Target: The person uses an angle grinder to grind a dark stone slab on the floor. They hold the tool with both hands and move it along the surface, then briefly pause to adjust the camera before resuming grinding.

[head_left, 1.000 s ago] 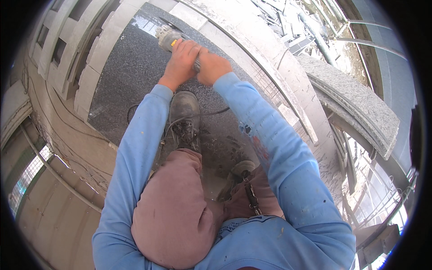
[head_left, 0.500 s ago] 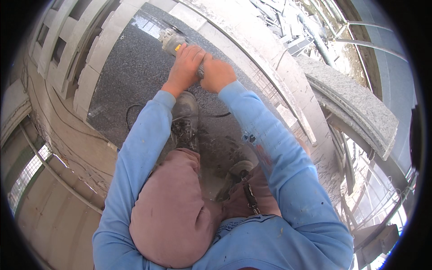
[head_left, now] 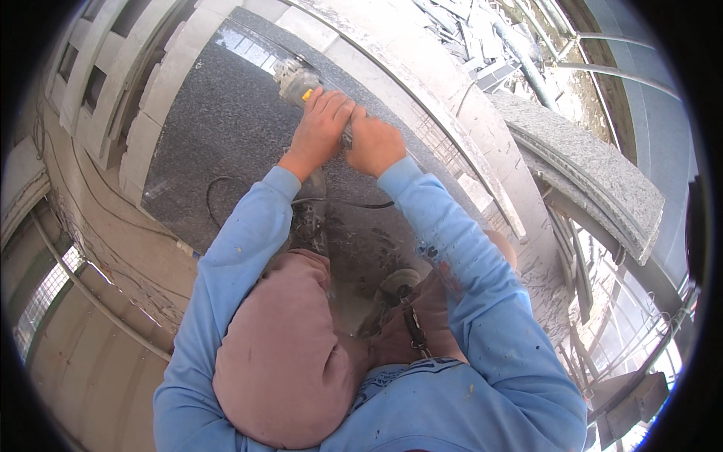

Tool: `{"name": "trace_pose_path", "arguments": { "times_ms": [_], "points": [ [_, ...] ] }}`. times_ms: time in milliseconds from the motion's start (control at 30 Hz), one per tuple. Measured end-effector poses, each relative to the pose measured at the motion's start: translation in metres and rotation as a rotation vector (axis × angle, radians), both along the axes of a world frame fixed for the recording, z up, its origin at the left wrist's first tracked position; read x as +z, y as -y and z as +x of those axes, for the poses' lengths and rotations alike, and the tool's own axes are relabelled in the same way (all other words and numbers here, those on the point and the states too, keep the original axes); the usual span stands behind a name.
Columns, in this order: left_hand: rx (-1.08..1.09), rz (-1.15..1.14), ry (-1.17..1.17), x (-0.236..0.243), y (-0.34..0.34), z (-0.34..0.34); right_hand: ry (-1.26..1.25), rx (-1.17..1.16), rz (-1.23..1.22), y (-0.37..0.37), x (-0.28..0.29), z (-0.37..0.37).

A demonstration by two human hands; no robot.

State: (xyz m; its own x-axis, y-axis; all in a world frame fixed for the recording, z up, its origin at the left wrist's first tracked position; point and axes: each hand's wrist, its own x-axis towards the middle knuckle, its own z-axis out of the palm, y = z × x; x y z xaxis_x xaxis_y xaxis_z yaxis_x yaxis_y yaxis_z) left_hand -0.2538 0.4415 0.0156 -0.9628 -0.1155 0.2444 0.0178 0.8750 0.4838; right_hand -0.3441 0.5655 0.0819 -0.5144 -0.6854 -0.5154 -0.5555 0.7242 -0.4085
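Both my hands are closed around an angle grinder (head_left: 292, 84) with a grey metal head and a yellow mark. My left hand (head_left: 320, 128) wraps its body just behind the head. Pressed up against it, my right hand (head_left: 375, 145) grips the rear handle. The grinder's disc is seen nearly edge-on at the far side, over a polished dark granite slab (head_left: 203, 135); whether it touches the stone I cannot tell. A black cord (head_left: 346, 203) runs from under my arms across the slab. My shoe (head_left: 309, 218) rests on the slab, partly behind my left forearm.
By my right leg lies a round pale disc (head_left: 398, 282) on a dark tool. A long straight strip (head_left: 452, 154) runs along the slab's right side. Speckled grey slabs (head_left: 595, 166) are stacked at the right, with stone scraps (head_left: 482, 45) beyond. Slatted pieces (head_left: 98, 83) stand at the left.
Both hands and the grinder have shifted slightly right and nearer to me across the slab. My grip on the grinder looks the same.
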Motion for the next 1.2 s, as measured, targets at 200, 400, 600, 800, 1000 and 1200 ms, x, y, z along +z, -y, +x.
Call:
{"name": "trace_pose_path", "arguments": {
  "times_ms": [200,400,600,800,1000,1200],
  "points": [
    [-0.003,-0.005,-0.008,-0.001,0.003,-0.001,0.012,0.002,-0.007,0.002,-0.003,-0.001],
    [0.006,-0.005,-0.032,-0.006,0.01,-0.005,-0.02,0.014,-0.039,0.007,-0.015,-0.003],
    [0.008,-0.016,-0.029,-0.006,0.016,-0.006,-0.002,0.006,-0.032,0.015,-0.014,-0.005],
    [0.012,-0.012,-0.019,-0.006,0.02,-0.006,-0.003,0.016,-0.053,0.019,-0.013,-0.006],
    [0.018,-0.022,-0.032,-0.008,0.025,-0.008,-0.003,0.017,-0.043,0.024,-0.015,-0.007],
    [0.017,-0.027,-0.044,-0.009,0.032,-0.01,0.008,0.016,-0.05,0.031,-0.017,-0.009]
  ]
}}
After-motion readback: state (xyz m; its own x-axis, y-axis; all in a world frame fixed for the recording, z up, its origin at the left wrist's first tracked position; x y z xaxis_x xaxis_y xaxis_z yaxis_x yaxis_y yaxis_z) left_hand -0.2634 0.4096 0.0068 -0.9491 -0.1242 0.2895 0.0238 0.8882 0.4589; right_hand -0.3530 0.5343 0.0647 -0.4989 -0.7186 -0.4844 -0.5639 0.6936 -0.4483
